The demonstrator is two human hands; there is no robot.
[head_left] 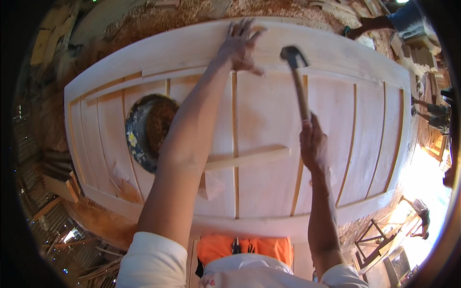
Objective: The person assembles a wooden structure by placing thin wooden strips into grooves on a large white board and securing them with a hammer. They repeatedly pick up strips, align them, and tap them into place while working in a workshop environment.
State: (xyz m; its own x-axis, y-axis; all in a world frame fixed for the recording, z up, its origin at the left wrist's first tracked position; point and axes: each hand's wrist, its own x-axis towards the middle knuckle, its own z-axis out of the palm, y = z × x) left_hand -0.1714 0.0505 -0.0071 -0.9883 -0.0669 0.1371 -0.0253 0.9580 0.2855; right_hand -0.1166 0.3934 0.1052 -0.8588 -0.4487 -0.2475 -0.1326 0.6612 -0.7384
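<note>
A large pale wooden panel (269, 105) with upright grooves lies in front of me. My left hand (241, 47) reaches across to its far rail, fingers spread, and appears to hold nothing. In my right hand (313, 144) is a hammer (300, 91), gripped near the end of its handle. The hammer's dark head is raised to the right of my left hand. Under my left forearm, partly hidden by it, sits a round dark bowl (136, 139) with a flower pattern and brown contents. A loose wooden strip (254, 158) rests on the panel between my arms.
A pale flat scrap (213, 186) lies beside the strip. Wood shavings (197, 12) cover the ground beyond the panel. At the far right are another person's leg (374, 25) and stacked wood (422, 50). A wooden frame (384, 240) stands at the lower right, near another person (421, 213).
</note>
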